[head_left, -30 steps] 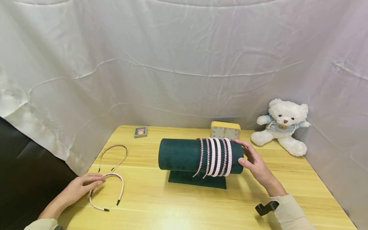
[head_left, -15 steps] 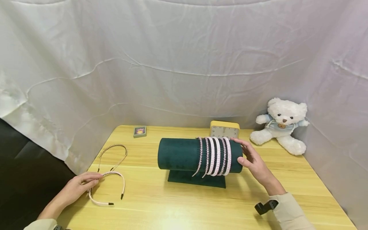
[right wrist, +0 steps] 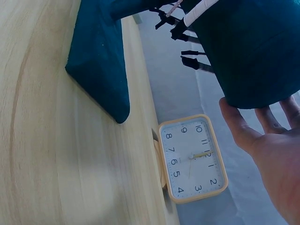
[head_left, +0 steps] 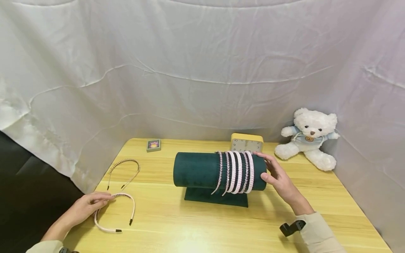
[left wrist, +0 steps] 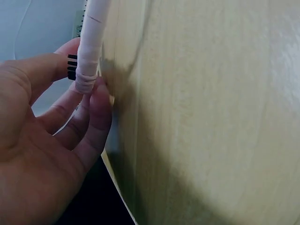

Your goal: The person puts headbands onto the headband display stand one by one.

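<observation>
In the head view, my left hand [head_left: 83, 209] pinches a pale pink headband [head_left: 133, 207] by its upper curve, at the table's left. The left wrist view shows thumb and fingertips on the pale wrapped headband [left wrist: 91, 42], by its dark comb teeth [left wrist: 71, 67]. A dark green velvet display stand [head_left: 196, 170] carries several pale and patterned headbands [head_left: 239, 172] on the right part of its roll. My right hand [head_left: 282, 182] touches the roll's right end with spread fingers. The right wrist view has its fingertips against the roll's end [right wrist: 253, 101], the palm apart from it.
Another thin headband [head_left: 124, 160] lies behind my left hand. A small grey box [head_left: 153, 145] sits near the back left. Behind the stand is a yellow-framed clock [head_left: 246, 137]; a white teddy bear [head_left: 314, 140] sits back right. Pale curtains [head_left: 202, 70] enclose the table [head_left: 152, 232].
Half a second ago the left-hand headband's lower ends shifted up and right; now they have swung back down and left, the left hand moving slightly. The right hand stays at the stand's end.
</observation>
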{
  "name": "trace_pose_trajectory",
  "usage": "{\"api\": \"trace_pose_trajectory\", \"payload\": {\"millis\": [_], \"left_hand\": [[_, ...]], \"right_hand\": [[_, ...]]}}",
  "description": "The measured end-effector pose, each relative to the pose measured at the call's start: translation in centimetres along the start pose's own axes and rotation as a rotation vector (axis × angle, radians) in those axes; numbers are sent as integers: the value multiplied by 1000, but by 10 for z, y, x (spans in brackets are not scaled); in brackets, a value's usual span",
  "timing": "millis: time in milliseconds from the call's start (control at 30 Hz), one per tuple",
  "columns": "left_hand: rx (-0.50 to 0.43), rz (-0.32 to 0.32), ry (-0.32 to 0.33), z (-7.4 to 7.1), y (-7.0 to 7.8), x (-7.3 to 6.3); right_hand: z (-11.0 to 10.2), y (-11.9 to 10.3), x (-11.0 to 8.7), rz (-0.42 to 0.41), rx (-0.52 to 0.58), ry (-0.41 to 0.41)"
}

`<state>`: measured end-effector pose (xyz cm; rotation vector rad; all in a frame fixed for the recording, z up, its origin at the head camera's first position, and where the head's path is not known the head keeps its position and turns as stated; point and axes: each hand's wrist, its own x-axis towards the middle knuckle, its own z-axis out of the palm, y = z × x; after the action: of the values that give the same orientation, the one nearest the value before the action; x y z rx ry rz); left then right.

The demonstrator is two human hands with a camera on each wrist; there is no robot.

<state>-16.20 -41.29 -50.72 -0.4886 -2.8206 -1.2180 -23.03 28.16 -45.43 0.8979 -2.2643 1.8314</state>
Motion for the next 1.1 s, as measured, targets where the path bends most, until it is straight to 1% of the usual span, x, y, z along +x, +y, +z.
{"api": "trace_pose_trajectory", "payload": {"millis": [67,100,267,367,467,567,667,800,1100], "left_hand": [[-12,-26,-31,-1,0,0],[-29,-47,-46,-2,0,1],[-93,-107,-107,-6,2,2],[-131,-158,-145,-9,5,2],[-188,-205,-194,-11,6,2],[-266,-263,-245,-13,8,3],[-341,-288,-277,-12,8,2],[-434,-282,-304,-11,7,2],[-573,-295,-323,-12,3,-1]], "right_hand": [[0,0,0,-3,2,-1],[0,0,0,-3,3,-1],[0,-1,0,8,-6,3],[0,-1,-1,14,-10,5],[0,-1,-1,15,-8,4],[0,0,-1,12,-3,2],[0,-1,-1,11,-3,2],[0,-1,-1,11,-3,2],[0,0,-1,13,1,2]]}}
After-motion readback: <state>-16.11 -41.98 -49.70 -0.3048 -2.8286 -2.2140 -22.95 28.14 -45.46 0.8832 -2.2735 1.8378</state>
